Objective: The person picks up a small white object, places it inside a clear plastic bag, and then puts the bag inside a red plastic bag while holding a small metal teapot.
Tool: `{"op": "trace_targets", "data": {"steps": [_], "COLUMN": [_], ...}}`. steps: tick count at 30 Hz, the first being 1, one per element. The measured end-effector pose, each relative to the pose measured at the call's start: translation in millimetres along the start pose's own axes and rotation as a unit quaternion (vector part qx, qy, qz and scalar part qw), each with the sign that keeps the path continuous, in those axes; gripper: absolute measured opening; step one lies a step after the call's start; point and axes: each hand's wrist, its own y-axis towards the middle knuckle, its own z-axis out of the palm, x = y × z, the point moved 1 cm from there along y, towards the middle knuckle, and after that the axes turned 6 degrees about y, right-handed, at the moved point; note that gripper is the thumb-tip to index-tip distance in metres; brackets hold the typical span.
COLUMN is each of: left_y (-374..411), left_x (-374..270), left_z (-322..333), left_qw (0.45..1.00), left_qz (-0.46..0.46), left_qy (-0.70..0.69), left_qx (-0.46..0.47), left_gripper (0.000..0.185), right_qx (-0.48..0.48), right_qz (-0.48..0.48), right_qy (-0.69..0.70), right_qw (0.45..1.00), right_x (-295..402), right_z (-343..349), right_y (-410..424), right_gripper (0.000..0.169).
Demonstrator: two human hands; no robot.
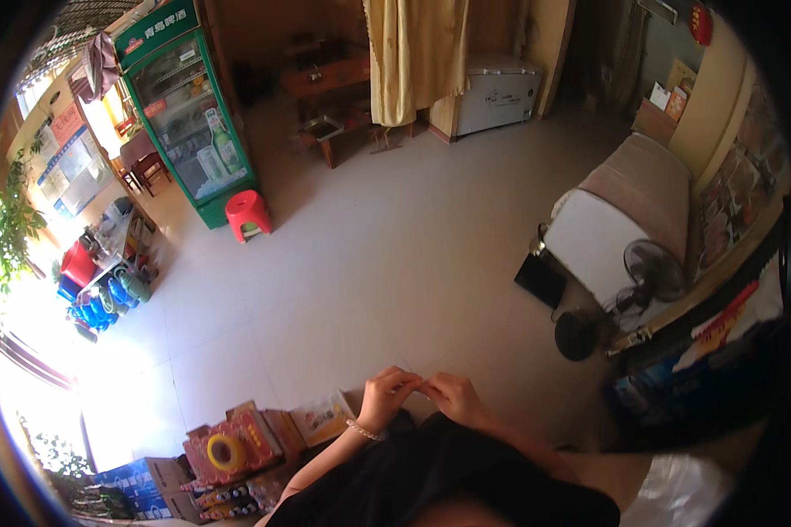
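Note:
My left hand (383, 397) and my right hand (456, 396) meet at the fingertips in front of my dark top, at the lower middle. The fingers of both are bent and pinched together; whether something small is between them cannot be made out. A beaded bracelet (365, 431) circles my left wrist. To the left of my left hand lies a white printed box (321, 417). Further left, a roll of yellow tape (226, 452) rests on a red patterned carton (263, 440).
A red plastic stool (248, 215) stands by a green glass-door drinks fridge (191, 125). Bottles (227, 504) stand below the carton. On the right are an electric fan (652, 270), a white-topped table (593, 234) and a black round stool (575, 336). A chest freezer (499, 99) is at the back.

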Motion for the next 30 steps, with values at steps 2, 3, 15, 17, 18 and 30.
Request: {"op": "trace_targets", "data": {"steps": [2, 3, 15, 17, 18, 30], "left_y": [66.6, 101.6, 473.0, 515.5, 536.0, 884.2], "left_x": [1.7, 7.2, 165.7, 194.4, 190.9, 352.7], "left_z": [2.1, 5.2, -15.4, -31.5, -43.6, -141.1], "left_qw": [0.996, 0.991, 0.982, 0.963, 0.944, 0.872], "left_qz": [0.0, 0.002, -0.177, -0.214, -0.255, -0.241], "left_qy": [-0.048, -0.073, -0.072, -0.143, -0.173, -0.316], "left_qx": [0.071, 0.111, 0.008, -0.086, -0.119, -0.286], "left_gripper": [0.01, 0.01, 0.021, 0.022, 0.022, 0.012], "right_qx": [-0.033, -0.051, 0.052, 0.09, 0.123, 0.293], "right_qz": [0.033, 0.057, 0.079, 0.054, 0.038, -0.01], "right_qy": [0.007, 0.019, 0.044, 0.053, 0.028, 0.028], "right_qw": [0.999, 0.997, 0.995, 0.993, 0.991, 0.956], "right_x": [-25.2, -42.8, -299.6, -335.0, -347.6, -551.1], "right_z": [-17.4, -27.4, -131.2, -135.5, -134.8, -101.7], "right_y": [33.7, 51.1, 401.9, 477.5, 515.7, 884.6], "right_gripper": [0.006, 0.006, 0.011, 0.011, 0.011, 0.014]}}
